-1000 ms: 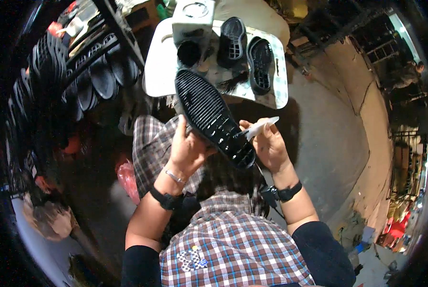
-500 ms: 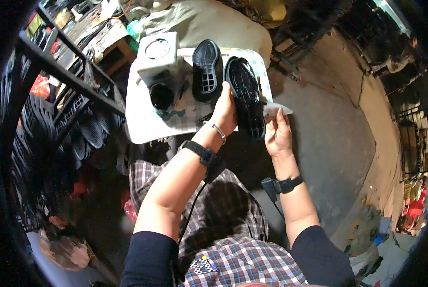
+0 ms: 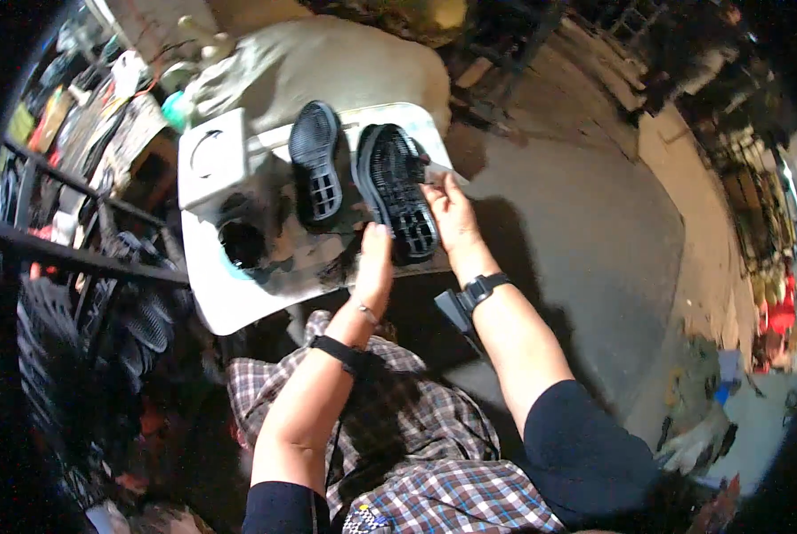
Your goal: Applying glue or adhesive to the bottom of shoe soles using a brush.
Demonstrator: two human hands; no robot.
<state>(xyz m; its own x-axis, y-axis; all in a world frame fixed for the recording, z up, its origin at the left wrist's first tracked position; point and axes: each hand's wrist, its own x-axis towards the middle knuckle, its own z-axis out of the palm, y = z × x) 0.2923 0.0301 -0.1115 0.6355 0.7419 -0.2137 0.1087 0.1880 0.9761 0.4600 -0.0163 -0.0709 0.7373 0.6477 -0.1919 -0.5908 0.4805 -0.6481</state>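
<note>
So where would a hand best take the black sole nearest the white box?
Take that black sole by the side edges of its gridded end, probably from the near side: it lies lengthwise, with that narrower end nearest.

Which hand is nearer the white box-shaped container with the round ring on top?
Left. The left hand is to the container's right, beside the black gridded shoe soles; the right hand is farther right, past the soles.

Hard light, white rounded-corner tabletop [image 3: 216, 307] and white boxy container [image 3: 207, 182] near washed out. Small glints on rightmost black ridged rubber sole [image 3: 389, 173]. Dark shadow on grey floor [image 3: 603, 258]. Left side dim, grainy; fisheye rim black, bent, soft.
</note>
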